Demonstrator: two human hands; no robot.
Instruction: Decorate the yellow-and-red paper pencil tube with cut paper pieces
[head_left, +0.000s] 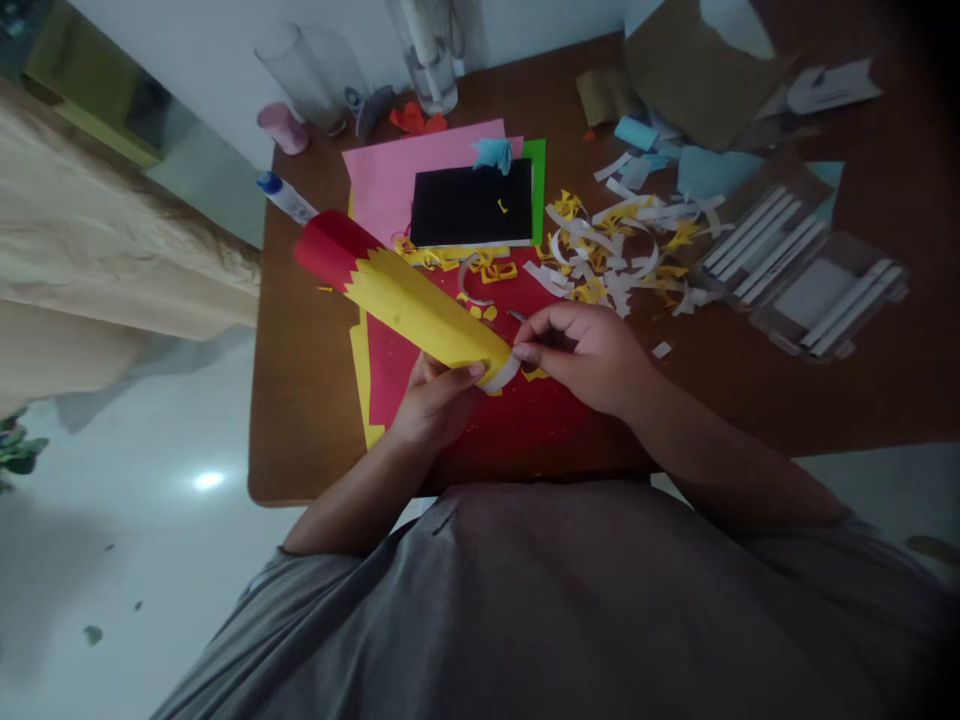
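Note:
A paper tube (420, 305) lies slantwise across my view, yellow with a zigzag edge and red at its far end. My left hand (442, 400) is closed round its near end, thumb on top. Along that near rim runs a white paper strip (504, 374). My right hand (585, 355) pinches the edge of this strip with thumb and forefinger. Beneath both hands is a red sheet of paper (397, 370), with yellow scraps (484, 312) and a curled white strip on it. A thin dark-tipped tool (517, 317) shows partly beside my right fingertips.
Behind the tube, a black notebook (469, 205) rests on pink paper (382, 180) and green paper. White and yellow cuttings (600, 250) are heaped on the right, near an opened clear case (832, 300). A blue-capped bottle (289, 197) and glasses (300, 75) stand at the back left.

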